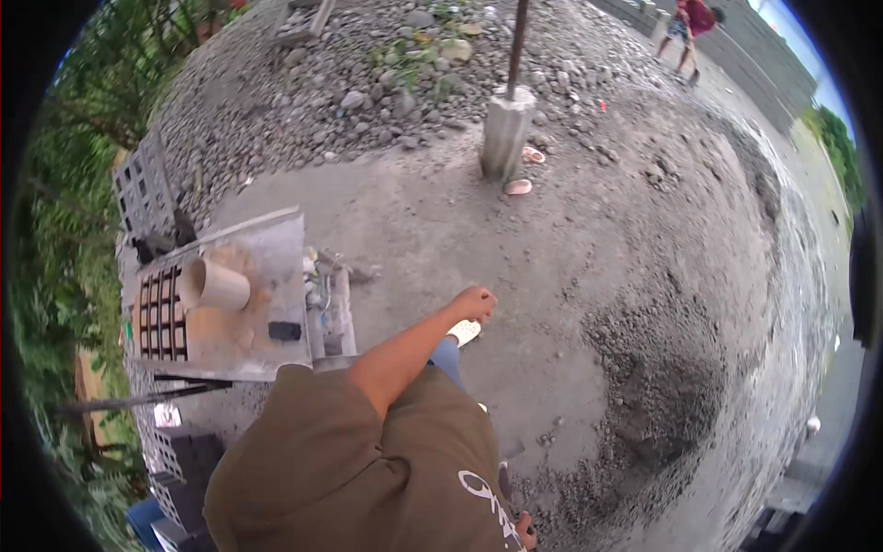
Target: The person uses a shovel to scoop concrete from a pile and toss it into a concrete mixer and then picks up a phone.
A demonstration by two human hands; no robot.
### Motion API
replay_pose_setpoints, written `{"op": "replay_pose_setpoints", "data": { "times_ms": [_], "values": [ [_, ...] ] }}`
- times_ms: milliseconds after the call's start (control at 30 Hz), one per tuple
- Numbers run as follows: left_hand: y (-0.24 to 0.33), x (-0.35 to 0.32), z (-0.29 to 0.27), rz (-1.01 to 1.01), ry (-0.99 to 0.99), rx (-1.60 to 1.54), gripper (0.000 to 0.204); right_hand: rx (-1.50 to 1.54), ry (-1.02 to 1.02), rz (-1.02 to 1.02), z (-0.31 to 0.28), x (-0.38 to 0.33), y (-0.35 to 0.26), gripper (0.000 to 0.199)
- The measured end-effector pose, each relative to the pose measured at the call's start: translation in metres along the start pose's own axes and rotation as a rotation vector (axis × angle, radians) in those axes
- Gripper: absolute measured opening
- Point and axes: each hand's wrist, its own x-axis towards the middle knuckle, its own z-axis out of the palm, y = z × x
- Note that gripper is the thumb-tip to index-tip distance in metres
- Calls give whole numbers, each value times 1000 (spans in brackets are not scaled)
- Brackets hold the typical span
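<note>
My left hand (pixel 475 303) hangs in front of my body over the grey ground, its fingers curled in, with nothing showing in them. Just below it is my foot in a pale perforated clog (pixel 465 331). My right hand (pixel 526 532) is only partly visible at the lower edge, beside my brown shirt (pixel 368 469). Its fingers look curled; a dark, narrow thing (pixel 504 480) shows close above it, but I cannot tell whether the hand holds it. To the left stands a low table (pixel 267 241) bearing a beige cylinder (pixel 221 284), a dark grid (pixel 163 315) and a small black block (pixel 284 330).
A concrete footing (pixel 507 133) with an upright metal pole stands ahead, pink slippers (pixel 519 187) beside it. Stones (pixel 359 92) are heaped behind. A dark gravel mound (pixel 644 396) lies right. Hollow blocks (pixel 144 189) stand left. Another person (pixel 685 32) bends over at far right.
</note>
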Motion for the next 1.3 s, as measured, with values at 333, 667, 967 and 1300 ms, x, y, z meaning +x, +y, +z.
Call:
{"op": "replay_pose_setpoints", "data": {
  "times_ms": [333,667,967,1300],
  "values": [
    [-166,-179,-53,-87,274,84,32,-1153,-700,-1680,59,-193,-356,22],
    [-282,-364,-220,-167,1376,221,44,-1780,-779,-2266,292,-325,-447,9],
    [-303,-395,-237,-349,1115,471,60,-1401,-565,-3020,533,-430,-466,17],
    [-301,-433,-263,-322,892,530,62,-700,-831,-2766,549,-475,-413,14]
  ]
}}
